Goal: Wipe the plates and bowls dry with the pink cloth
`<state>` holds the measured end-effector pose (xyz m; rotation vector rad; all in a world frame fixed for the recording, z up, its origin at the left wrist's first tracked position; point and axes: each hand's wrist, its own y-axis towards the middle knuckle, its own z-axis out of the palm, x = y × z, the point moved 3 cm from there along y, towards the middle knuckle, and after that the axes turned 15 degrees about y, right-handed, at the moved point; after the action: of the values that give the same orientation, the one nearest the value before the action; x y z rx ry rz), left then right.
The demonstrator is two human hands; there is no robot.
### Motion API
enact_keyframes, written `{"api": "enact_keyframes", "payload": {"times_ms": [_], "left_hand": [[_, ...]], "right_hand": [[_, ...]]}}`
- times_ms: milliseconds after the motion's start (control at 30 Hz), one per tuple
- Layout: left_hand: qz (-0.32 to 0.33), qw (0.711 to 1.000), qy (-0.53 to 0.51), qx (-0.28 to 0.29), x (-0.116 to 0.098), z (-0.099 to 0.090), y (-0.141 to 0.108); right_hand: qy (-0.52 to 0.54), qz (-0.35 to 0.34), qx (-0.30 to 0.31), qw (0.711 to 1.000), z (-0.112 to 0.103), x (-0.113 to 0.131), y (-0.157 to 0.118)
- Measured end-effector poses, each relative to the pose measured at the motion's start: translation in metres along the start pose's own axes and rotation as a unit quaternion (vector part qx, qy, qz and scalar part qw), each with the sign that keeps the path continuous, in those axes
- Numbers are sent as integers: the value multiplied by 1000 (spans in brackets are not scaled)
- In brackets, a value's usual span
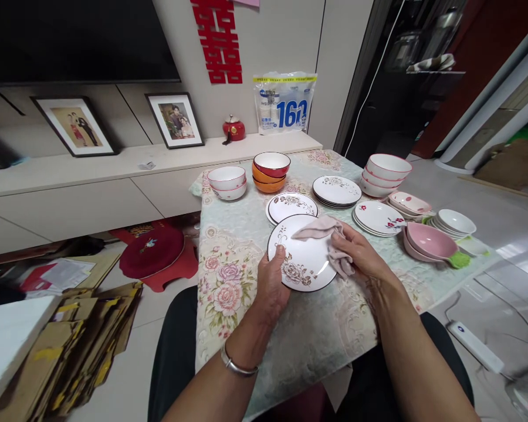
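The left hand (273,281) grips a dark-rimmed plate with a brown rose print (308,258) by its left edge, thumb on top, above the floral tablecloth (226,293). The right hand (356,251) clasps a crumpled pale-pink cloth (319,228) — it lies over the plate's right side. Just beyond sit matching plates (293,205); pink leaf-handled bowls (429,240) stand farther right.

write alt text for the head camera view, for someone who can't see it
A person's left hand holds a dark-rimmed white plate with brown flowers, while the right hand holds a pale cloth over it. Stacked plates and bowls stand beyond on a floral tablecloth.
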<state>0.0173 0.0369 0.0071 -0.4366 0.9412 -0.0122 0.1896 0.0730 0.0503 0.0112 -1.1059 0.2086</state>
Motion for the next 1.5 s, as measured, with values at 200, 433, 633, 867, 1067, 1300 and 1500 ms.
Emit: {"api": "enact_keyframes", "payload": {"times_ms": [200,433,633,867,1067,1300,1500], "left_hand": [[-20,1000,21,8,1,0,-2],[-1,999,10,51,1,2,-4],[40,999,-32,3,-3,-2,-1],[11,1000,-24,13,-3,4,-4],[-82,989,-10,119,-5,14,-11],[-120,973,58,186,-2,6,-10],[-59,994,42,78,1,2,-7]], "right_hand": [[32,-16,-73,997,-6,-8,6],[-46,-51,-105,992,-10,-15,10],[-11,6,-92,996,1,-26,8],[62,32,-82,994,4,-29,11],[-25,-30,-139,989,-18,-9,8],[-85,3,-36,996,-14,1,1],[-126,-8,-43,991,-11,-7,7]]}}
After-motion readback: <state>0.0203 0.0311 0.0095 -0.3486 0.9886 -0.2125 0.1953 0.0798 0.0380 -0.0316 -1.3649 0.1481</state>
